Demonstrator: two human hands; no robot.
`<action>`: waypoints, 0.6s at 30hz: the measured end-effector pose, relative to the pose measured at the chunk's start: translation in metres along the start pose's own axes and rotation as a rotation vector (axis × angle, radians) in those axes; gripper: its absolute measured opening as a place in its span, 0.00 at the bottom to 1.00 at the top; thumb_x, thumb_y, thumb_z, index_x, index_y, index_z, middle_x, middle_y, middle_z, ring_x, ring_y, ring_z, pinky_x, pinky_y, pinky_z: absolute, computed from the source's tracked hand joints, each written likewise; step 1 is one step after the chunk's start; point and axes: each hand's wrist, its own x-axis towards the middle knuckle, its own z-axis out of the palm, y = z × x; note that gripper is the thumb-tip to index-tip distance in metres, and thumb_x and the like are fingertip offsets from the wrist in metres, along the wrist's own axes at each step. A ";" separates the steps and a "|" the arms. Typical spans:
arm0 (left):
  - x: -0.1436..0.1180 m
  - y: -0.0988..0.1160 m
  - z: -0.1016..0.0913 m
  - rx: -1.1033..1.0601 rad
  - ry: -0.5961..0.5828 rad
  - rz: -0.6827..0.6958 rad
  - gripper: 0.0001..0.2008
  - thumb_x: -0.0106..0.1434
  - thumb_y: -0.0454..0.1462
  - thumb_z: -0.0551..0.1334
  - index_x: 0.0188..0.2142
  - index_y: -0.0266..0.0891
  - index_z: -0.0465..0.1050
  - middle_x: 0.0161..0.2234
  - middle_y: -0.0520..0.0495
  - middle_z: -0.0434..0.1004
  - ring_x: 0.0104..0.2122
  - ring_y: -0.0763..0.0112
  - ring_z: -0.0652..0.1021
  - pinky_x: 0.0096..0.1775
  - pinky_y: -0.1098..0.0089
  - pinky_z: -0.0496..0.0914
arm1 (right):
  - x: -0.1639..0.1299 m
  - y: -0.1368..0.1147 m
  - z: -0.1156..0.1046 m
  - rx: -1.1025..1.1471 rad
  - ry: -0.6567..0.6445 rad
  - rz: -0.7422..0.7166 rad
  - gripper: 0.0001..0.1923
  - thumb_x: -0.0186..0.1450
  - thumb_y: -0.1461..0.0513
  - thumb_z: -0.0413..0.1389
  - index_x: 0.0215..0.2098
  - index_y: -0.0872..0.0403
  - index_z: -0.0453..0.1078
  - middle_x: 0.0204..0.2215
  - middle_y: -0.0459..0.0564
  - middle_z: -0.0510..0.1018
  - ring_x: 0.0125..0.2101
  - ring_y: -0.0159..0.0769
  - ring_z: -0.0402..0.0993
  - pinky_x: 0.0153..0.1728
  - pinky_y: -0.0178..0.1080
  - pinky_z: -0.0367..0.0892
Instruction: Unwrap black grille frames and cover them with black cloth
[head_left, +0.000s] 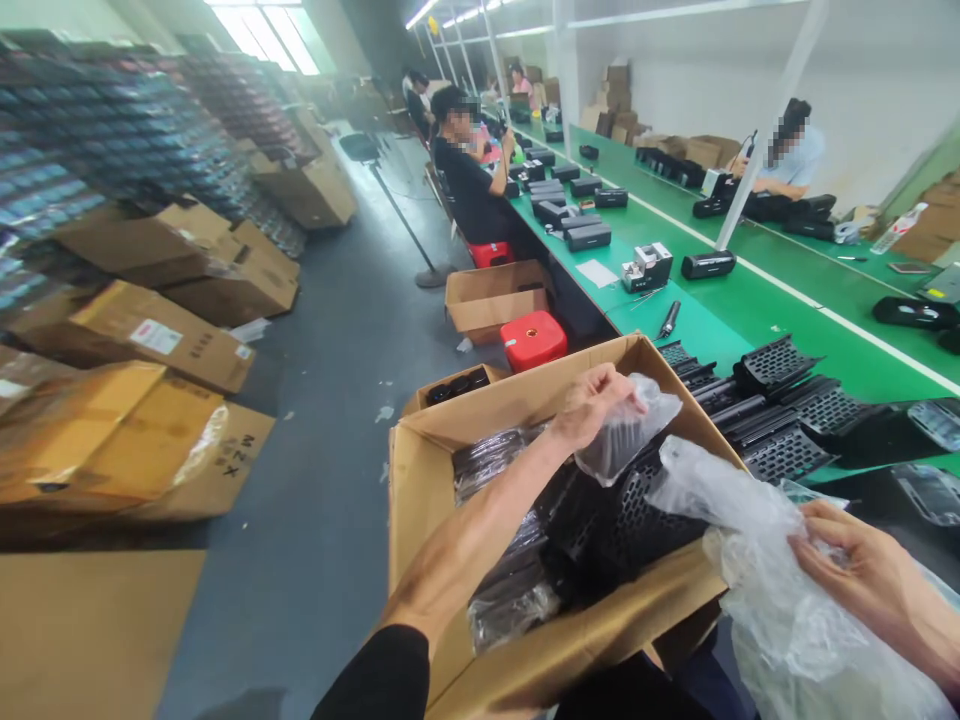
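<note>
My left hand (598,405) reaches over an open cardboard box (420,530) and pinches the edge of a clear plastic bag (626,440). What is inside that bag is hard to make out. My right hand (862,560), at the box's right side, has its fingers closed on crumpled clear plastic bags (787,590), which hang down past the box edge. Inside the box lie black perforated covers (645,510), unwrapped, and plastic-wrapped dark parts (517,610) along the left side.
Black perforated covers (784,455) are piled on the green workbench (772,310) beside the box. Black speakers (589,236) line the bench, where a person (469,175) sits. A red stool (534,340) stands behind the box. Cartons (165,335) occupy the floor at left.
</note>
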 end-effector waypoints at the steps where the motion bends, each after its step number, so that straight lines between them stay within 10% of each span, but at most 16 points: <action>1: 0.001 0.006 0.005 -0.051 0.033 0.002 0.27 0.51 0.50 0.75 0.23 0.38 0.59 0.23 0.51 0.76 0.25 0.68 0.80 0.30 0.70 0.74 | 0.001 0.001 -0.004 -0.041 -0.015 0.001 0.17 0.60 0.45 0.55 0.27 0.47 0.74 0.33 0.55 0.80 0.27 0.42 0.76 0.27 0.40 0.70; 7: 0.001 0.035 0.034 -0.390 0.252 -0.059 0.20 0.51 0.38 0.72 0.21 0.38 0.59 0.17 0.57 0.69 0.18 0.77 0.74 0.28 0.74 0.73 | 0.000 -0.008 0.004 -0.089 -0.080 -0.027 0.32 0.63 0.47 0.53 0.62 0.48 0.69 0.37 0.54 0.82 0.27 0.44 0.77 0.30 0.43 0.69; 13: -0.012 0.035 0.072 -0.728 0.505 -0.213 0.11 0.58 0.30 0.63 0.24 0.37 0.63 0.18 0.56 0.69 0.19 0.76 0.74 0.40 0.66 0.79 | 0.017 -0.063 0.083 0.199 -0.198 0.030 0.24 0.66 0.42 0.51 0.36 0.53 0.73 0.28 0.54 0.77 0.27 0.45 0.70 0.30 0.43 0.63; 18: -0.021 0.010 0.062 -0.738 0.559 -0.258 0.09 0.57 0.33 0.63 0.23 0.38 0.63 0.18 0.53 0.69 0.20 0.74 0.74 0.38 0.64 0.78 | 0.028 -0.070 0.084 0.256 -0.139 0.025 0.23 0.68 0.45 0.47 0.23 0.52 0.63 0.21 0.51 0.68 0.24 0.40 0.61 0.27 0.41 0.55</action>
